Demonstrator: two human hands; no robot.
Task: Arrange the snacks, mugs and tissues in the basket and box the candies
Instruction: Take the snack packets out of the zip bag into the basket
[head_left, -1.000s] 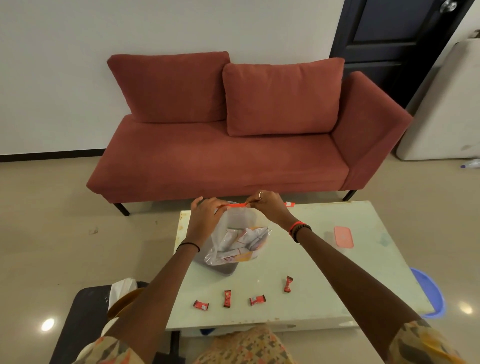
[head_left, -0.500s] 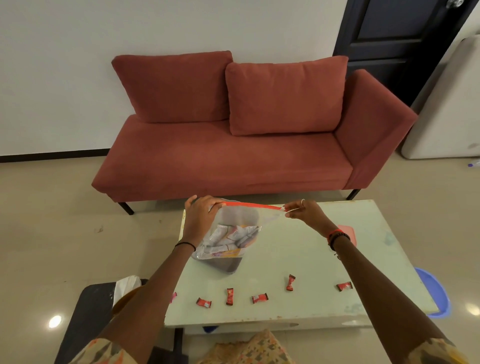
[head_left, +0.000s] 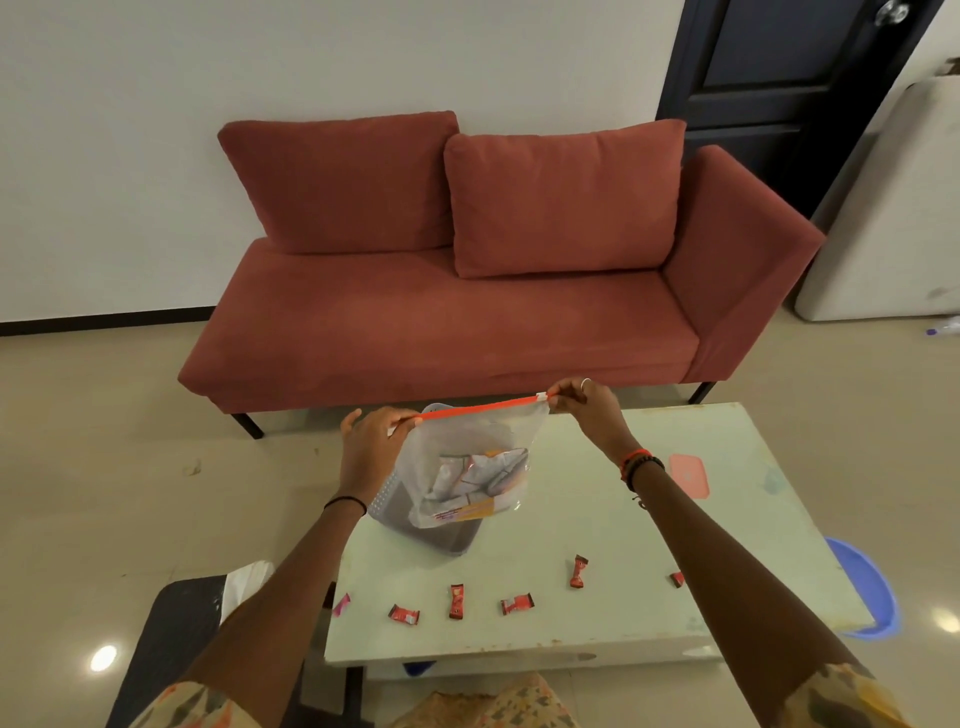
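Observation:
I hold a clear zip bag (head_left: 470, 467) with an orange zip strip above the table; it contains white snack packets. My left hand (head_left: 371, 441) pinches the strip's left end, and my right hand (head_left: 584, 402) pinches the slider at the right end. Behind and below the bag stands a grey basket (head_left: 441, 540), mostly hidden by it. Several red-wrapped candies (head_left: 517, 604) lie in a loose row near the table's front edge. A pink flat box lid (head_left: 690, 475) rests on the table to the right.
The pale green table (head_left: 623, 613) stands before a red sofa (head_left: 467, 322). A dark stool with white tissues (head_left: 244, 584) sits at my lower left. A blue basin (head_left: 865, 592) lies on the floor at the table's right.
My right hand has slid from the bag's left part along the orange strip to its right end, stretching the strip straight. The bag now hangs flatter and slightly further right.

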